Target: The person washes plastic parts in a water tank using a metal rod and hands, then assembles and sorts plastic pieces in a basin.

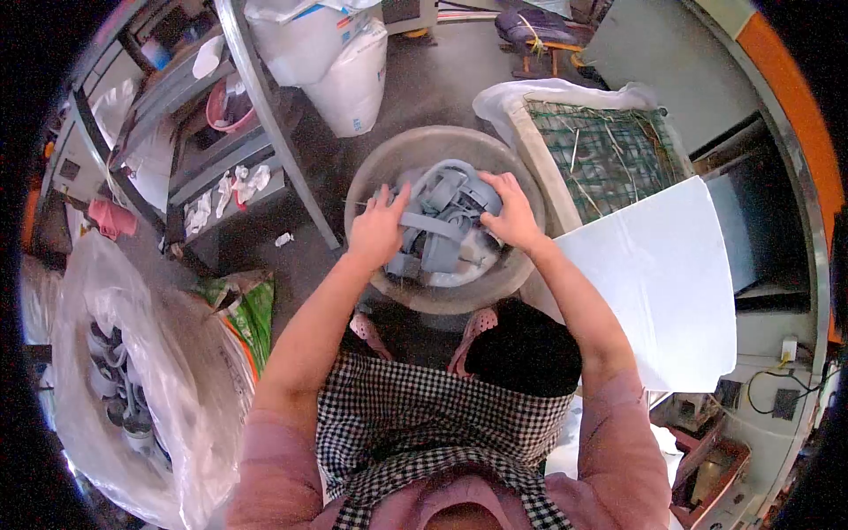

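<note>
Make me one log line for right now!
left hand: at gray parts | right hand: at gray parts | tub: holds gray parts

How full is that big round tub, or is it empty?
Not empty: grey pieces are heaped inside the tub. How deep they go, I can't tell.

Looks like smooth, matt plastic on grey parts (433, 224) inside the basin (449, 300); glossy, crinkled film on the bag (168, 415) left of it.

head camera: up high, looks down and forward
apron (442, 411): very near, at the bottom
tub (384, 163): farther, near the middle
</note>
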`<state>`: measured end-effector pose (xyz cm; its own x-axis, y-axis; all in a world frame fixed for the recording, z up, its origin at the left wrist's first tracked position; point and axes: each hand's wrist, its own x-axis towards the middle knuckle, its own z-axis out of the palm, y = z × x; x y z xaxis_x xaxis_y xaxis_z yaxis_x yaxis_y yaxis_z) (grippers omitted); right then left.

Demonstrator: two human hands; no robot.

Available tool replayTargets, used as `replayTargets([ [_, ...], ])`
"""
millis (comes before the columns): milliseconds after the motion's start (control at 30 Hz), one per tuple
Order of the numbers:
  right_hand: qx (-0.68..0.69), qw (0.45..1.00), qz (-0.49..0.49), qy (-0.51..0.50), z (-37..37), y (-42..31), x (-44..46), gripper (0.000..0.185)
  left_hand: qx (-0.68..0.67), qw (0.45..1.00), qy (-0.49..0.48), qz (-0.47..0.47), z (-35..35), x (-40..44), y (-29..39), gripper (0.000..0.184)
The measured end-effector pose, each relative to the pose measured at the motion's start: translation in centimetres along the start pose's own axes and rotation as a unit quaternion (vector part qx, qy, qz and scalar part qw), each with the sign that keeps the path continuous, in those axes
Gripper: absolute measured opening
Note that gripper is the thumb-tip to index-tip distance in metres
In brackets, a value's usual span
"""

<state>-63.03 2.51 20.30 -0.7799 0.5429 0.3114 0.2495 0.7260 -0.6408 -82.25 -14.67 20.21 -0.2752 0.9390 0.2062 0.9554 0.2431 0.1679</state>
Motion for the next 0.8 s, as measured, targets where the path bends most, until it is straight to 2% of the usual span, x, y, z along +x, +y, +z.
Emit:
replayTargets([
  [33, 0.031, 0.999, 0.005, 0.009, 0.0, 0.3, -0.2, 0.061, 0.001, 1.000, 0.003, 0.005, 0.2, 0.2, 0.2, 0.062],
  [100, 0.056, 0.998, -0.012, 0.001, 0.1, 0.7, -0.2, 0.061, -0.090, 0.995, 0.053, 0.001, -0.2, 0.6, 1.0, 0.078],
  [133, 0.083, 0.996, -0.029, -0.012, 0.2, 0.9, -0.1, 0.060, -0.089, 0.995, 0.054, 0.003, 0.0, 0.9, 1.1, 0.078],
  [200, 0.070, 0.997, -0.014, -0.031, -0.3, 0.0, 0.2, 0.058, -0.102, 0.985, 0.138, 0.031, 0.4, 1.2, 1.4, 0.069],
  [233, 0.078, 0.996, 0.002, -0.050, -0.6, -0.3, 0.2, 0.057, -0.103, 0.985, 0.137, 0.032, 0.5, 1.2, 1.3, 0.069],
  [300, 0.084, 0.994, 0.015, -0.067, -0.9, -0.4, 0.3, 0.056, -0.097, 0.992, -0.050, -0.067, -0.7, 1.6, 1.6, 0.057],
  [400, 0.025, 0.998, 0.013, -0.064, -0.9, -1.5, 0.0, 0.059, -0.066, 0.995, -0.005, -0.071, -0.3, 1.5, 1.9, 0.048],
  [467, -0.175, 0.978, -0.107, -0.050, -0.4, -4.2, -0.1, 0.064, -0.069, 0.994, 0.005, -0.080, -0.2, 1.6, 2.3, 0.047],
  [500, -0.162, 0.975, -0.144, -0.052, 0.7, -4.8, 0.0, 0.058, -0.074, 0.993, 0.012, -0.088, -0.2, 1.5, 2.5, 0.046],
  [533, -0.162, 0.975, -0.142, -0.050, 1.7, -4.4, 0.0, 0.058, -0.073, 0.994, 0.011, -0.085, -0.3, 1.4, 2.8, 0.046],
  [600, -0.290, 0.942, -0.134, -0.100, 3.9, -2.6, 0.5, 0.040, -0.090, 0.991, 0.032, -0.092, -0.6, 1.4, 3.0, 0.040],
  [633, -0.239, 0.957, -0.154, -0.058, 4.4, -1.6, 0.5, 0.026, -0.090, 0.991, 0.032, -0.091, 0.2, 1.5, 2.5, 0.040],
  [667, -0.239, 0.957, -0.155, -0.057, 4.6, -0.8, 0.6, 0.026, -0.106, 0.985, 0.115, -0.067, 2.1, 1.7, 1.3, 0.042],
  [700, -0.176, 0.973, -0.148, -0.016, 4.7, -0.1, 0.6, 0.028, -0.123, 0.972, 0.196, -0.045, 4.0, 1.8, 0.0, 0.044],
  [733, -0.111, 0.984, -0.140, 0.023, 4.5, 0.3, 0.4, 0.030, -0.124, 0.972, 0.196, -0.048, 5.7, 2.2, -1.9, 0.044],
  [767, -0.111, 0.984, -0.141, 0.022, 4.1, 0.5, 0.4, 0.030, -0.241, 0.943, 0.116, -0.197, 7.2, 2.9, -4.0, 0.039],
  [800, -0.045, 0.994, -0.089, 0.041, 3.7, 0.6, 0.5, 0.036, -0.425, 0.852, 0.027, -0.306, 4.4, 3.0, -3.3, 0.033],
])
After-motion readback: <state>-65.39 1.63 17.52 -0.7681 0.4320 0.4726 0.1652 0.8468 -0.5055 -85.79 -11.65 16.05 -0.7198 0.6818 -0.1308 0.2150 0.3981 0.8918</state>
